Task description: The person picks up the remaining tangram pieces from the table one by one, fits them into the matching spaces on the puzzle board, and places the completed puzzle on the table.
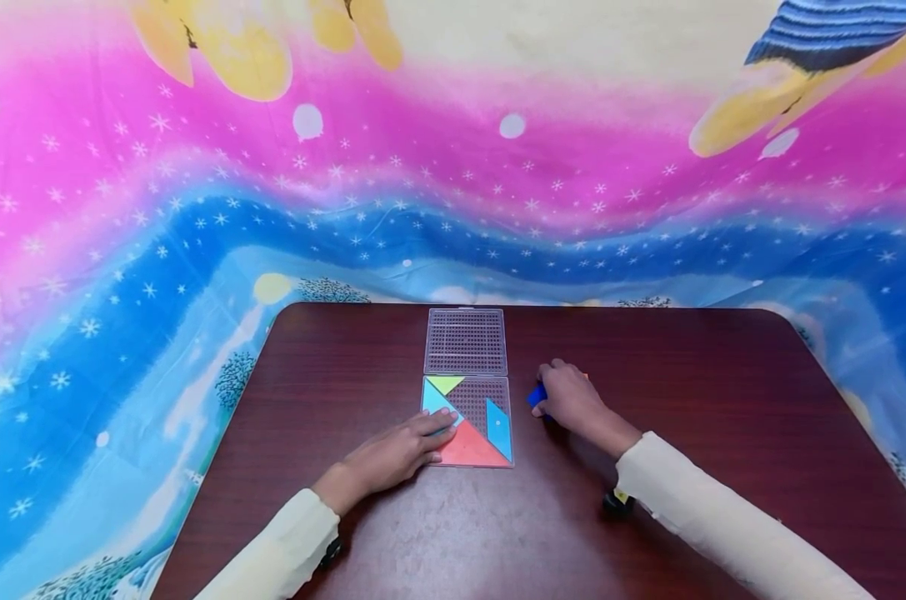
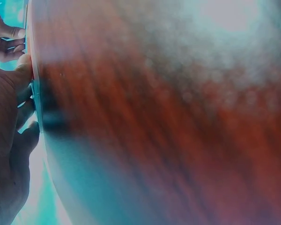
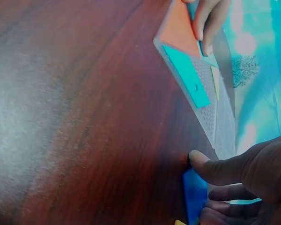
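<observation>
Blue piece: one flat tile, on the surface to the right of the tray, apart from it; outline partly covered, full shape cannot be told.
Right hand: right of the tray; pinches the blue piece, thumb at one edge, curled fingers at the other.
Step in hand: by judgement, taking up the blue piece; whether it is clear of the surface cannot be told.
Next move: judged to call for a firm pinch, a lift over the tray's right rim, and a turn to suit the bare grid.
Tray contents: yellow-green triangle in the far left corner; light blue triangle along the left side; red triangle along the near side; blue parallelogram by the right side.
Bare grid: between the triangles and the parallelogram.
Left hand: over the tray's near left part, fingers extended and resting on the light blue and red triangles; grips nothing; probably steadying.
Orange edge: right of the tray, beyond the right hand, mostly hidden.
Lid: gridded, folded back flat, adjoining the tray's far side.
Cloth: patterned, beyond the tray and surface.
</observation>
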A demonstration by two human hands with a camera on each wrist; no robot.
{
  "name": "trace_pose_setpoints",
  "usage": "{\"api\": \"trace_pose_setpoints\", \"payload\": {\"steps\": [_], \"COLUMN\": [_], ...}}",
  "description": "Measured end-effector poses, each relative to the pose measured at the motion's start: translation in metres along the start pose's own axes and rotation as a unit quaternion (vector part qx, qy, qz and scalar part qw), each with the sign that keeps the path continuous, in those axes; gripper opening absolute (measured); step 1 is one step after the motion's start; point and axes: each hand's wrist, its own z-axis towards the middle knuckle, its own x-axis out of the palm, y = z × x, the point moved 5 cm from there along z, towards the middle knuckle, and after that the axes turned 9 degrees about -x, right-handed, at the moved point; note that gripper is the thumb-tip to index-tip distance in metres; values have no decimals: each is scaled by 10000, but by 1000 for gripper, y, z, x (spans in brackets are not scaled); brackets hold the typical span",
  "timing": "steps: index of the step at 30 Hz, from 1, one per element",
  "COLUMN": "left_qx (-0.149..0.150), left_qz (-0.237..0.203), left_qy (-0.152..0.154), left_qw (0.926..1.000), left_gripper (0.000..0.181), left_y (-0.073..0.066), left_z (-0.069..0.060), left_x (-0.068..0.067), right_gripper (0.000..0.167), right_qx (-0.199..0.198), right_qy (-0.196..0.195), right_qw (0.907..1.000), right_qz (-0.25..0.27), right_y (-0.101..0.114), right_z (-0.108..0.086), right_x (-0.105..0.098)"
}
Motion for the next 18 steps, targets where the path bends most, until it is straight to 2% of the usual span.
{"api": "trace_pose_setpoints", "payload": {"steps": [6, 13, 18], "left_qx": [-62, 23, -8], "left_qz": [-69, -4, -20], "left_qy": [25, -47, -40], "left_qw": [10000, 10000, 10000], "left_gripper": [48, 48, 47], "left_y": [1, 1, 1], "left_z": [-1, 0, 0], "left_x": [0, 1, 1], "right_gripper": [48, 58, 55], "right_qx": [0, 289, 389], "right_qy": [-27, 116, 63], "right_qw": [10000, 9994, 9986], "right_qz": [12, 150, 355], "right_y": [0, -5, -7], "right_z": [-1, 5, 6], "right_x": [2, 6, 5]}}
